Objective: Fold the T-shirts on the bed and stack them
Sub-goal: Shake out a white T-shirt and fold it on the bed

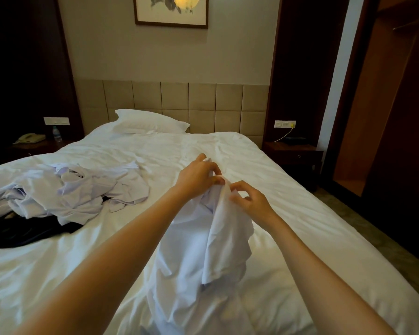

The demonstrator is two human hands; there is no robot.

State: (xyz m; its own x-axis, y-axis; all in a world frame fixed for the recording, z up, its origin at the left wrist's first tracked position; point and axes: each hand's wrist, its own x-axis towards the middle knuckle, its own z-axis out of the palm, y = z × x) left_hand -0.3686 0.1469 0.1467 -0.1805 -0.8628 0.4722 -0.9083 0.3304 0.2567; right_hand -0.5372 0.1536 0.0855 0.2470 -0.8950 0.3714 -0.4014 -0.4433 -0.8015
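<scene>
No lettering is legible (the label on the water bottle blurs).

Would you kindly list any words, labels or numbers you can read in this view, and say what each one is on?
No text here can be read.
Label on the water bottle: too small and blurred to read.
On the framed picture: no legible writing shows.
On the white T-shirt: no print visible.

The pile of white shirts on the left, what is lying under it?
A dark garment sticks out from under the pile of white shirts at its near edge, resting on the bed. Whatever else lies beneath is covered.
</scene>
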